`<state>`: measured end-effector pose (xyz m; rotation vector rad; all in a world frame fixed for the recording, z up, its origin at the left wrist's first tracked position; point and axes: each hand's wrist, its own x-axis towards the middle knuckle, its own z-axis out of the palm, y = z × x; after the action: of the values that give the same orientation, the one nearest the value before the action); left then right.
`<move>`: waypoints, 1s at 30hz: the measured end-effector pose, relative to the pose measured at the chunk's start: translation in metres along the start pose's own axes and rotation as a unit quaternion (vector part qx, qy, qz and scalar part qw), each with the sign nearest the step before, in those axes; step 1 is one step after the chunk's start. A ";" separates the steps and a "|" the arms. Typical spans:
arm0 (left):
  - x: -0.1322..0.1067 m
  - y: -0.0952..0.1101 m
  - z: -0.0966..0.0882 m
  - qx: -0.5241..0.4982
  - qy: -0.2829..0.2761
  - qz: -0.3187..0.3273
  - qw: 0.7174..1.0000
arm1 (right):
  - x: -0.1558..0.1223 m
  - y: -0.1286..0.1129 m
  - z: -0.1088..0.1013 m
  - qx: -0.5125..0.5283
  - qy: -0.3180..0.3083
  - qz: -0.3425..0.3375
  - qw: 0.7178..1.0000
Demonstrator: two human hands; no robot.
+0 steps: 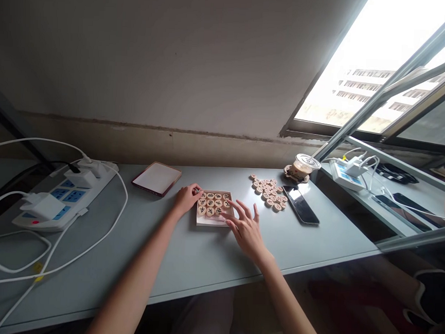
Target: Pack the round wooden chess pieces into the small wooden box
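A shallow white box (206,221) lies on the grey table (190,258) with several round wooden chess pieces (214,203) laid in rows inside it. My left hand (186,198) rests at the box's far left corner, fingers curled against the edge. My right hand (246,226) hovers at the box's right side, fingers spread, fingertips touching the pieces near the front right. A loose pile of more wooden pieces (268,191) lies on the table to the right of the box.
A dark phone (300,204) lies right of the pile, an iced drink cup (302,167) behind it. The box lid (156,178) sits to the left. A power strip (66,193) with chargers and white cables fills the left side. Another strip (348,174) stands by the window.
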<state>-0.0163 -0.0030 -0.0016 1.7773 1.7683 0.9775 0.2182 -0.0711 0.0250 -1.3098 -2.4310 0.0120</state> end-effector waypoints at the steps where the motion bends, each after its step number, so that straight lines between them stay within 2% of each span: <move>1: 0.000 0.000 0.000 0.000 0.000 -0.001 1.000 | -0.002 0.000 0.000 -0.001 -0.004 -0.008 1.000; 3: 0.000 0.000 0.000 -0.003 0.000 -0.002 1.000 | -0.003 0.004 -0.001 -0.006 -0.003 -0.014 1.000; 5: 0.000 -0.001 0.000 -0.009 -0.003 -0.002 1.000 | -0.003 0.018 -0.003 -0.024 0.018 0.008 1.000; 9: 0.002 -0.003 0.001 -0.011 -0.009 -0.005 1.000 | -0.009 0.078 -0.007 -0.110 0.067 0.132 0.983; 12: 0.003 -0.005 0.002 -0.010 -0.009 -0.007 1.000 | -0.021 0.123 -0.006 -0.168 0.031 0.186 0.968; 14: 0.003 -0.004 0.003 -0.010 -0.009 -0.007 1.000 | -0.028 0.138 -0.004 -0.188 0.002 0.180 0.966; 17: 0.003 -0.003 0.002 -0.007 -0.008 -0.006 1.000 | -0.028 0.141 -0.003 -0.209 0.012 0.156 0.965; 20: 0.002 -0.002 0.001 -0.003 -0.006 -0.007 1.000 | -0.013 0.136 -0.005 -0.212 0.040 0.159 0.963; 23: 0.002 -0.002 0.000 -0.007 -0.008 -0.005 1.000 | 0.005 0.130 -0.005 -0.203 0.020 0.162 0.965; 26: 0.002 -0.003 0.001 -0.012 -0.010 -0.006 1.000 | 0.012 0.121 -0.005 -0.185 -0.006 0.156 0.970; 30: 0.002 -0.004 0.003 -0.011 -0.002 0.001 1.000 | -0.001 0.098 -0.009 -0.137 0.005 0.068 0.988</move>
<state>-0.0169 -0.0005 -0.0057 1.7665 1.7472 0.9885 0.3005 -0.0183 0.0154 -1.5862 -2.3946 -0.3022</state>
